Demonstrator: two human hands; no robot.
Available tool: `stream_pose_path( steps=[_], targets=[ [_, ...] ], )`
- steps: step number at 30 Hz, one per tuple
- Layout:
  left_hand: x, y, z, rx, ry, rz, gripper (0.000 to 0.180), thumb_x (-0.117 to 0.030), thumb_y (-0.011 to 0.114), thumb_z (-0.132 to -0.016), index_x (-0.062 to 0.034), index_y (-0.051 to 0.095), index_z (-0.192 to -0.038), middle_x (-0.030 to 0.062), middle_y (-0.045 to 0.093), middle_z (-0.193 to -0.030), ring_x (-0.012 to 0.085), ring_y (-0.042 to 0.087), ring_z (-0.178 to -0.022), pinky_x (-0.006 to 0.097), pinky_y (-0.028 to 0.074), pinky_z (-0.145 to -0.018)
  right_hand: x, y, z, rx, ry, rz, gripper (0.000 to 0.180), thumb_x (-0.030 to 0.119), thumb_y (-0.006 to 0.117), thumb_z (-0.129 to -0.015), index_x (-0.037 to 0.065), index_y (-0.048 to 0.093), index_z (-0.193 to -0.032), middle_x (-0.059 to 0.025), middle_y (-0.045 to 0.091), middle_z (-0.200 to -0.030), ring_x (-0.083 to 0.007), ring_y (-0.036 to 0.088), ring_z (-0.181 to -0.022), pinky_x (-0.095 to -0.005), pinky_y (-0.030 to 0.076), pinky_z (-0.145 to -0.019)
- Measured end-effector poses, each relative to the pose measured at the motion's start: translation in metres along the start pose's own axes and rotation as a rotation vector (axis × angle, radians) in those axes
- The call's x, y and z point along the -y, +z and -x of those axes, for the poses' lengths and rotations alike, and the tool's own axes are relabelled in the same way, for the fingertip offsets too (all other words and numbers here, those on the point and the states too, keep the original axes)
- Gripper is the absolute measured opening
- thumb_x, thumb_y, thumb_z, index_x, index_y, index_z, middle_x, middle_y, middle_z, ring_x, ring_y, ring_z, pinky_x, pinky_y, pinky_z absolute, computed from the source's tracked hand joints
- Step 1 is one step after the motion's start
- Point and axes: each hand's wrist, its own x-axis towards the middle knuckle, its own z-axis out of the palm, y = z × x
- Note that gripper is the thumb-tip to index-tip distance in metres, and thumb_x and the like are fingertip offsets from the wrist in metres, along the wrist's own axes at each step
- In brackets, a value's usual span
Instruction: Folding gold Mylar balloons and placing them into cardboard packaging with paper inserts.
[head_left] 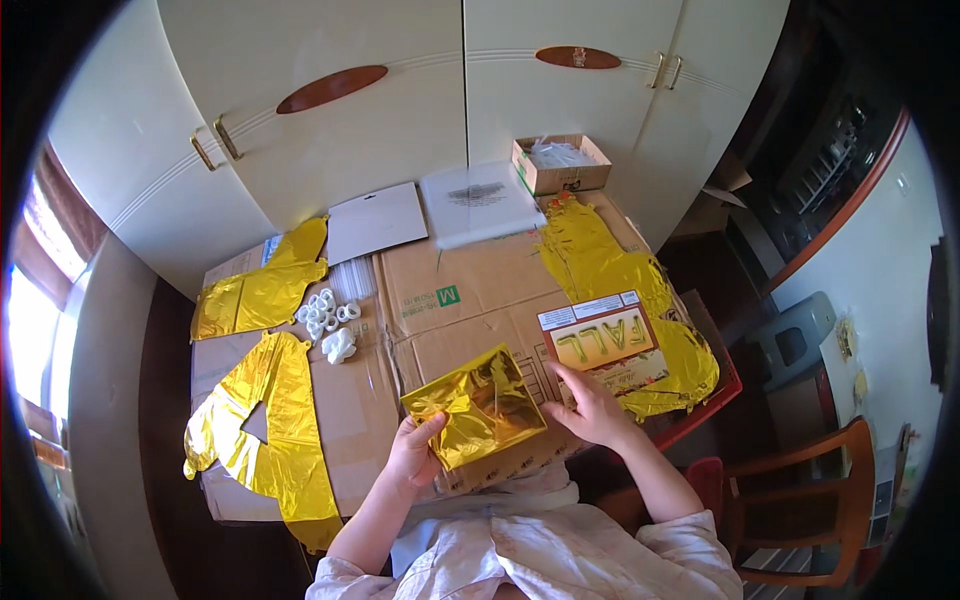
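A folded, shiny gold foil balloon [478, 405] is held over the front edge of the cardboard-covered table. My left hand [415, 448] grips its lower left side, thumb on top. At its right edge is my right hand [592, 405], fingers apart and thumb close to the foil; I cannot tell whether they touch. Just beyond that hand lies a printed card [603, 342] with a picture of balloon letters, resting on a pile of flat gold foil balloons [610, 262].
Flat gold letter balloons [262, 425] spread over the table's left side. White ribbon rolls [318, 312] and a crumpled white piece [339, 347] lie beside them. At the back are a white card [377, 222], clear plastic bags [475, 205] and an open box [562, 178]. A wooden chair [850, 500] stands right.
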Motion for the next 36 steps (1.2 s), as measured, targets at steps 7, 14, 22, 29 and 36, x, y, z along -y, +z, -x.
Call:
stream_pose_path(
  steps=[7,14,22,29,36],
  targets=[
    [-0.006,-0.002,0.002,0.000,0.172,0.155,0.037,-0.015,0.058,-0.094,-0.0028,0.050,-0.128,0.0142,0.060,-0.125,0.0301,0.060,-0.113,0.050,0.050,-0.097,-0.024,-0.006,0.039,0.437,-0.006,0.667,0.114,0.080,0.055,-0.070,0.003,0.026,-0.149,-0.0236,0.022,-0.154,-0.0447,0.015,-0.144,-0.0644,0.009,-0.113],
    [-0.008,-0.021,0.005,-0.064,0.228,0.390,0.038,-0.017,0.056,-0.096,-0.0029,0.048,-0.130,0.0141,0.058,-0.128,0.0316,0.057,-0.118,0.050,0.045,-0.103,0.013,0.014,0.066,0.100,-0.438,0.560,0.037,0.016,0.060,-0.085,0.006,0.062,-0.120,-0.0077,0.063,-0.123,-0.0229,0.059,-0.116,-0.0419,0.046,-0.100],
    [-0.012,0.005,0.017,0.015,0.312,0.503,0.037,-0.022,0.055,-0.096,-0.0048,0.052,-0.129,0.0113,0.054,-0.135,0.0312,0.051,-0.125,0.052,0.036,-0.109,0.044,-0.008,0.009,-0.744,0.178,-1.036,0.028,0.015,0.052,-0.098,-0.003,0.055,-0.120,-0.0103,0.064,-0.111,-0.0192,0.062,-0.098,-0.0338,0.050,-0.086],
    [0.020,0.026,0.007,-0.002,0.124,0.513,0.041,-0.020,0.053,-0.097,-0.0072,0.045,-0.135,0.0112,0.054,-0.133,0.0319,0.053,-0.122,0.055,0.042,-0.104,0.042,0.055,-0.016,-0.437,0.601,-1.730,0.045,0.032,0.055,-0.097,0.005,0.046,-0.133,-0.0063,0.055,-0.130,-0.0209,0.053,-0.119,-0.0397,0.041,-0.101],
    [0.046,0.010,-0.002,-0.153,0.020,0.482,0.036,-0.019,0.046,-0.100,-0.0043,0.045,-0.134,0.0114,0.054,-0.134,0.0299,0.054,-0.121,0.050,0.041,-0.106,0.028,0.080,-0.002,-0.348,0.674,-1.429,0.042,0.020,0.070,-0.088,0.005,0.053,-0.125,-0.0069,0.060,-0.122,-0.0166,0.057,-0.111,-0.0354,0.044,-0.096]
  ],
)
